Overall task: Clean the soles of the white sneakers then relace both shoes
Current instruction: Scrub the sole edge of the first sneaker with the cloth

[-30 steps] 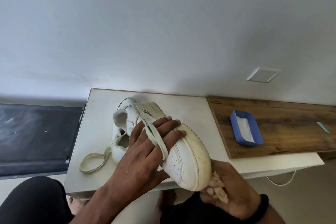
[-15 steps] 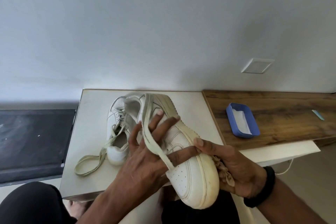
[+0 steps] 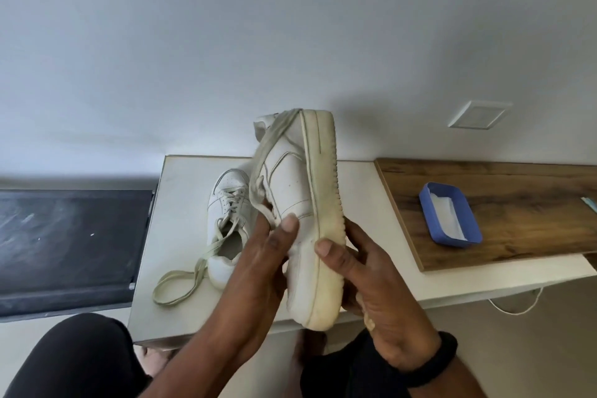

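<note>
Sneaker number one (image 3: 298, 223) is lifted off the table (image 3: 181, 236) and held on edge between both hands, heel end up and away, toe toward the person, its yellowed sole rim (image 3: 326, 203) facing right. The left hand (image 3: 258, 271) braces the upper, fingers (image 3: 289, 224) curled onto the leather and pinning part of the loose lace (image 3: 268, 152) that trails down the side. The right hand (image 3: 371, 281) wraps the sole from the far side, thumb pressed on the rim; a pale scrap, probably a cloth or wipe (image 3: 368, 321), peeks out below the palm, though most of it is hidden. The second sneaker (image 3: 227, 223) lies on the table just behind, its lace partly threaded and looping toward the table's front edge. A blue tray (image 3: 450, 218) sits well apart on the wooden board (image 3: 517, 203). To do this step well, I judge the left hand should keep the shoe rigid while the right works the cloth along the rim in short firm strokes, turning the shoe to reach the tread. Keeping the dangling lace clear of the cloth matters, since dirt lifted from the sole could smear onto it. The grimiest band looks to be at the toe.
</note>
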{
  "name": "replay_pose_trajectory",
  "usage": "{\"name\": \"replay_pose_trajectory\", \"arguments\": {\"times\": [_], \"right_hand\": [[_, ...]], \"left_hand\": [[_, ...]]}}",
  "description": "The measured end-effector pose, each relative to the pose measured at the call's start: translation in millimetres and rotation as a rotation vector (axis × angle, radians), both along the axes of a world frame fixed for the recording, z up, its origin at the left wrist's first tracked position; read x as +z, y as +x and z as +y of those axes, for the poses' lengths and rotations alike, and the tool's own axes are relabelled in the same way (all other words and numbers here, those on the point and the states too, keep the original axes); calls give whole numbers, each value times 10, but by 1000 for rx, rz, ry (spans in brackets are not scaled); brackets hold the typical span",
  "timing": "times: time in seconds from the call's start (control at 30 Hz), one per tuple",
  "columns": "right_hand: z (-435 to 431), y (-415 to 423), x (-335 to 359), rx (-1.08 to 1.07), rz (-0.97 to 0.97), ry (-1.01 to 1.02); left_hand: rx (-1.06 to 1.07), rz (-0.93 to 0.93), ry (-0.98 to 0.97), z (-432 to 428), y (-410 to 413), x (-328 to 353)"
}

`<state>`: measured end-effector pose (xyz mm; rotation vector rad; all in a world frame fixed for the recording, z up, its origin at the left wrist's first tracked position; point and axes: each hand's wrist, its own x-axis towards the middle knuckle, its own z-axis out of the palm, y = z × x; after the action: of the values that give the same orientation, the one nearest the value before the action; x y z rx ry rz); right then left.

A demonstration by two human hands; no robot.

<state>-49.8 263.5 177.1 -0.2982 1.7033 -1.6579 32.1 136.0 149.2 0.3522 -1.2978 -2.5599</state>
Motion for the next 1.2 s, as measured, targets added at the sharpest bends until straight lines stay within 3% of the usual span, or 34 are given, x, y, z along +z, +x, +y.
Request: {"name": "replay_pose_trajectory", "arguments": {"times": [0.17, 0.27, 0.43, 0.57, 0.77, 0.93, 1.0, 1.13, 1.2], "right_hand": [[-98, 185, -75, 117, 57, 101], [-46, 124, -60, 44, -52, 142], [125, -50, -53, -385, -337, -185], [202, 29, 114, -379, -399, -313], [28, 475, 305, -251, 56, -207], [-45, 670, -11, -109, 996, 171], [-40, 688, -149, -68, 1245, 225], [-38, 682, -266, -73, 1444, 385], [-20, 686, -266, -32, 1422, 437]], "left_hand": [[116, -156, 48, -72, 3, -75], [179, -181, -19, -74, 14, -115], [175, -184, 11, -113, -3, -238], [182, -201, 88, -171, -6, -291], [294, -234, 19, -201, -41, -338], [324, -262, 17, -238, -34, -311], [334, -274, 27, -260, -24, -300], [373, -323, 11, -272, -33, -339], [393, -330, 9, -272, -39, -348]]}}
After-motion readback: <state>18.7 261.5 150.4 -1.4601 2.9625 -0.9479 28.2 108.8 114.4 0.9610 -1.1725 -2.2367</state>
